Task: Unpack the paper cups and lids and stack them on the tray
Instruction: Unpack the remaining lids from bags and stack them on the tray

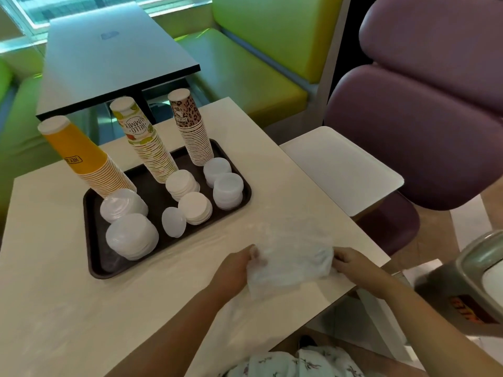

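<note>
Plastic wrap [291, 265] on the table [68, 308] near the tray [94, 263] feels light, limp and slippery, so I pinch its edges with left hand [234, 270] and right hand [353, 265], while cups [152, 148] and lids [132, 236] sit stacked on the tray.

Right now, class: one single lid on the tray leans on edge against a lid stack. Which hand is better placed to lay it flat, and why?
The left hand. It grips the plastic bag on the tray's side, nearer the leaning lid; the right hand would probably cross over.
</note>
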A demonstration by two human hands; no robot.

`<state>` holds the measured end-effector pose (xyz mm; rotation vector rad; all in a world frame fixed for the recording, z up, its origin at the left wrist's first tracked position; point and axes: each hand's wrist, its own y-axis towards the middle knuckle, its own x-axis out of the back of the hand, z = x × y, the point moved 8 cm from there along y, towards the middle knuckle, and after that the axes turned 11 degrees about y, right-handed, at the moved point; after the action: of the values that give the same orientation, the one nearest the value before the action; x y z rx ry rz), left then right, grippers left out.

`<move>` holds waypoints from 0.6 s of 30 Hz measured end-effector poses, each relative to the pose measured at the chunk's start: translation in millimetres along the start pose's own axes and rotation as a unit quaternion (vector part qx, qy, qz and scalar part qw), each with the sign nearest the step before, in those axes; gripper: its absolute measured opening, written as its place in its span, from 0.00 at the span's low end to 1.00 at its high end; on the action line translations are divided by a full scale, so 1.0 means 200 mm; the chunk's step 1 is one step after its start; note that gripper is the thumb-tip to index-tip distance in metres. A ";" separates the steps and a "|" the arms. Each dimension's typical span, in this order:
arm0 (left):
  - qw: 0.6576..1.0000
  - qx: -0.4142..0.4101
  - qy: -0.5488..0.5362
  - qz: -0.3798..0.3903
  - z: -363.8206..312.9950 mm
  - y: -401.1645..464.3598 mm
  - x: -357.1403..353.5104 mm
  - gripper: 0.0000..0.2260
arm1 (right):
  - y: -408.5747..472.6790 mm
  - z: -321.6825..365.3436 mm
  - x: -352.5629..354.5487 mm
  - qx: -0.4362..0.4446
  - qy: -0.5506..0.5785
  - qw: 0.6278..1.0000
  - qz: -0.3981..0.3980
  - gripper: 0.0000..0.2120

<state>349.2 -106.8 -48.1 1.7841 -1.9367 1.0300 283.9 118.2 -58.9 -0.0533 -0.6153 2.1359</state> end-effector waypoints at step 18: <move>0.891 -0.254 0.279 -0.252 -0.41 0.13 0.02 0.28 | 0.07 -0.06 0.07 0.008 -0.110 0.959 -0.260 0.26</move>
<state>304.5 -54.1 4.3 1.3697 -1.1553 0.6635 267.9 127.5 -72.4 0.3274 -0.6562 1.6434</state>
